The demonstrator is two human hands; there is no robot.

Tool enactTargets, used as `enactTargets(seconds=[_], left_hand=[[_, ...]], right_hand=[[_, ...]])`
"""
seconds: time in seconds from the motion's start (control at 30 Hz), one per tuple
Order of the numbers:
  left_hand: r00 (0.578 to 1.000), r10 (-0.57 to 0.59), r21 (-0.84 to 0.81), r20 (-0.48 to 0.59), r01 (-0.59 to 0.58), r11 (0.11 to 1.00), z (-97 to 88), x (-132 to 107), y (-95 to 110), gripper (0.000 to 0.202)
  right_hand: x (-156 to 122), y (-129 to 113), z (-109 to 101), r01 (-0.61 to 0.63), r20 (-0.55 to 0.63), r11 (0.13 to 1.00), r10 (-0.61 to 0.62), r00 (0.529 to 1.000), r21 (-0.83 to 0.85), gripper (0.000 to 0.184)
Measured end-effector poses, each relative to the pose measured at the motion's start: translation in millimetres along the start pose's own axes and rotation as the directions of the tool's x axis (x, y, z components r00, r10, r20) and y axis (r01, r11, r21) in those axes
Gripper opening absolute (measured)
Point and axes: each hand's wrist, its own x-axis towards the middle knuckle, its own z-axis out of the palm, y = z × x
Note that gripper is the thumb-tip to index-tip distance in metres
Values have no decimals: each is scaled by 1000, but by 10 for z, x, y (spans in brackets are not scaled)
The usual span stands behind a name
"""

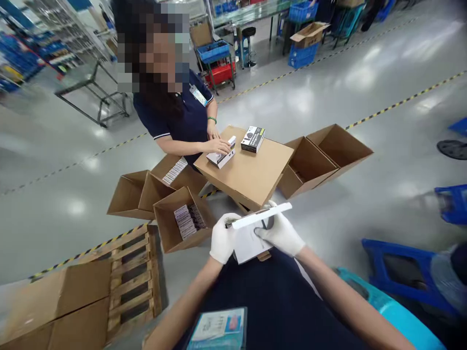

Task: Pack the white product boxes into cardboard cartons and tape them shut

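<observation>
Both my hands wear white gloves and grip a small white product box (255, 228) with its lid flap raised, held above my lap. My left hand (223, 238) clasps the box's left end. My right hand (280, 234) holds the right side, fingers curled at the opening. Just beyond stands a closed cardboard carton (251, 175) used as a table. On it lie a black-and-white product box (253, 139) and a white one (222, 155) under a co-worker's hand (219, 145).
The co-worker in a dark polo sits across the carton. An open carton (168, 228) with several packed boxes sits at left, empty open cartons (321, 158) at right. A wooden pallet (133, 282) lies lower left, blue crates (404, 272) at right.
</observation>
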Motion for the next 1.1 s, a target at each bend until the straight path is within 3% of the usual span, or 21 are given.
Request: enactTargets(seconds=[0.1,0.17,0.23,0.27,0.37,0.47,0.6,0.67,0.73,0.77,0.83,0.9,0.93,1.0,1.1], left_hand=[[998,-69,5,10,69,998,-117,94,-47,21],[988,-143,-26,57,145,989,-156,146,-88,29],[977,-179,-59,116,187,981,-151,191,-120,36],[972,-185,-69,142,196,978,-133,212,-130,37],[955,-207,-75,210,227,971,-46,282,-151,40],[944,-218,-6,246,226,974,0,348,-196,39],[946,-107,128,305,70,989,-147,282,-236,40],[981,-37,260,189,-14,966,-277,141,-179,40],[986,147,465,80,-167,870,-365,-33,-52,27],[958,257,561,124,-282,779,-375,-110,31,21],[847,360,645,391,-531,549,-313,-211,204,20],[740,282,646,611,-672,363,-170,-228,347,19],[726,229,665,648,-686,295,-90,-212,395,28],[740,138,713,659,-672,201,48,-166,444,59],[749,37,737,662,-659,152,157,-123,427,88]], right_hand=[[67,-98,-209,-46,181,997,33,983,69,74],[94,-141,-350,-60,385,974,-29,922,217,69],[123,-157,-453,-76,498,957,-77,864,280,62],[142,-153,-482,-74,499,962,-70,864,264,56],[211,-107,-495,-48,391,987,-16,920,153,36],[255,-34,-487,-2,396,988,-60,916,153,38],[230,53,-541,39,464,982,-121,877,182,43],[209,78,-563,29,448,987,-98,888,159,42],[197,87,-562,7,425,994,-53,904,110,39],[196,87,-553,-3,418,996,-33,908,86,36],[199,77,-527,-11,413,998,-14,911,57,31],[204,62,-500,-4,413,999,-16,910,47,29],[206,54,-491,1,414,999,-18,910,41,29],[206,34,-482,-5,426,1000,-7,905,26,31],[198,0,-484,-52,436,999,52,898,-12,34]])
